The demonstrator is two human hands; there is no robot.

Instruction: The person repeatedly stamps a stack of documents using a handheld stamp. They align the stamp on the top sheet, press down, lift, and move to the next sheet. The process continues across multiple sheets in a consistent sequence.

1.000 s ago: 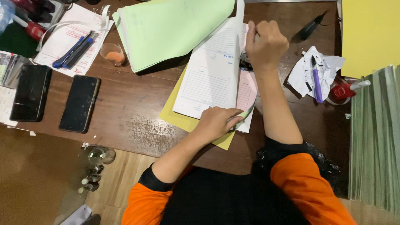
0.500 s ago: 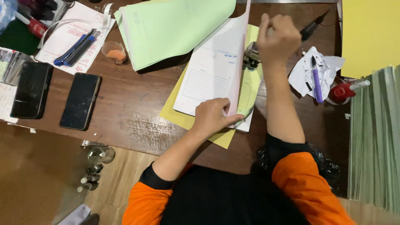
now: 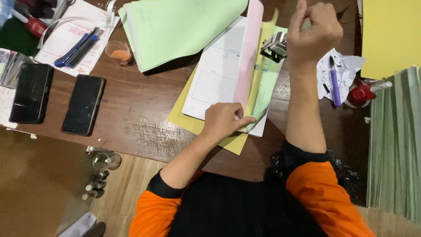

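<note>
Right hand (image 3: 313, 33) grips the metal stamp (image 3: 275, 45) lifted clear, left hand (image 3: 224, 120) pinches back the pink sheet (image 3: 247, 61), yellow sheet (image 3: 263, 83) exposed, 1 thick green stack (image 3: 175, 28) already flipped over.

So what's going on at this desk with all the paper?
A person in an orange and black top is working through a pad of multi-part forms on a wooden desk. The left hand pinches up the lower corners of the pink and yellow sheets. The right hand is raised above the pad, gripping a metal stamp. Two dark phones lie to the left.
</note>
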